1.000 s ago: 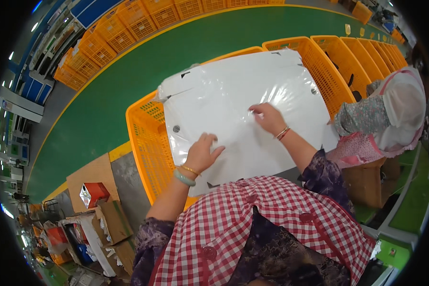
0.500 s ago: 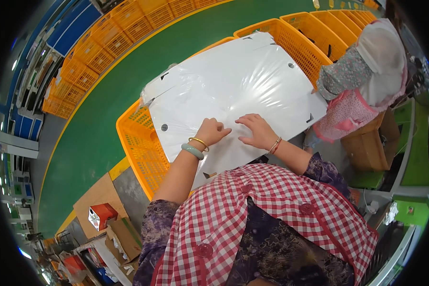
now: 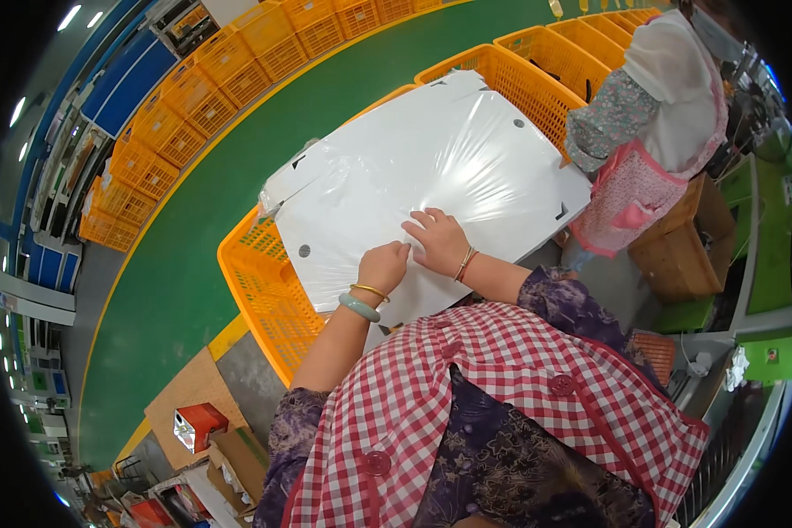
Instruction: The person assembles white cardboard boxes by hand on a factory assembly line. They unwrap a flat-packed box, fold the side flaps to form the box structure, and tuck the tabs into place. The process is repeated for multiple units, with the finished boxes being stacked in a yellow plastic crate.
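A large white flat panel (image 3: pixel 352 189) with dark cutouts lies across a yellow plastic crate (image 3: pixel 268 295), covered in shiny clear plastic film (image 3: pixel 480 167). Creases in the film fan out from near my hands. Close to the panel's near edge, my left hand (image 3: pixel 385 267) is closed, its fingertips pinching the film. My right hand (image 3: pixel 438 242) rests just beside it, fingers spread on the film and thumb close to the left fingertips. Exactly what lies under the fingertips is partly hidden.
More yellow crates (image 3: pixel 537 79) extend along the far right, and another row (image 3: pixel 224 66) stands beyond the green floor. A person in a pink apron (image 3: pixel 634 207) stands at the right by a cardboard box (image 3: pixel 691 246). An orange box (image 3: pixel 201 427) sits at lower left.
My right hand has moved left, closing the gap to my left hand. The left hand has shifted slightly down and its fingers have closed more. The view has tilted a little.
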Tool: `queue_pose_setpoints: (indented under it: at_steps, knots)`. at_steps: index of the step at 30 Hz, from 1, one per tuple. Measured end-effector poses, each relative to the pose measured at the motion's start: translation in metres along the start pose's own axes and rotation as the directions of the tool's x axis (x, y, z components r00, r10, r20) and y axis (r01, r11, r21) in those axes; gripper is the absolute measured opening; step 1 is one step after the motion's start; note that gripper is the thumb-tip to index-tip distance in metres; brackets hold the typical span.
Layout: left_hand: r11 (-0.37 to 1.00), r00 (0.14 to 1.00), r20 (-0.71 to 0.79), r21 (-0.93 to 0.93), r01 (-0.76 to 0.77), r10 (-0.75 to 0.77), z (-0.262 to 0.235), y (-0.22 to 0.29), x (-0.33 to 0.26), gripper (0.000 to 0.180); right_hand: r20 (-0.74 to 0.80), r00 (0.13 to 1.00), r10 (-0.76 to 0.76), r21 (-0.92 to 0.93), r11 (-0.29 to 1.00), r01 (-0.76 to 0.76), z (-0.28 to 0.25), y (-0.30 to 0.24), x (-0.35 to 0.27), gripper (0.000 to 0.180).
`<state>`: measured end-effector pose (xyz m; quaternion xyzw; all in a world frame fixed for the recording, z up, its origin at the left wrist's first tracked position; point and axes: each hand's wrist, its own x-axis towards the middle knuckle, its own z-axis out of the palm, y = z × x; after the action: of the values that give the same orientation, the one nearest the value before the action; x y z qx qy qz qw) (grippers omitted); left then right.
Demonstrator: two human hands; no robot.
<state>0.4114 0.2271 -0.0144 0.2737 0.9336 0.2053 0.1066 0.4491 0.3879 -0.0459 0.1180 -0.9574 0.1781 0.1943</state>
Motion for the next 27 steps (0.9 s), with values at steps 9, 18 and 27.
queue_pose_setpoints:
  at_steps: [9, 18, 27]
  knots:
    - [0.99, 0.984, -0.14, -0.076, -0.122, 0.111, -0.025, -0.008, -0.058, 0.031, -0.073, 0.946, 0.315, 0.096, 0.947, -0.308, 0.012, 0.036, 0.023, 0.034]
    - [0.91, 0.997, 0.02, -0.409, 0.073, -0.071, -0.054, -0.086, -0.163, 0.028, 0.004, 0.821, 0.57, -0.098, 0.818, -0.567, -0.001, 0.088, 0.029, 0.013]
    - [0.95, 0.935, -0.175, 0.004, -0.312, 0.308, -0.018, -0.036, -0.1, 0.049, 0.068, 0.957, -0.28, 0.052, 0.959, 0.277, -0.016, -0.002, -0.026, 0.023]
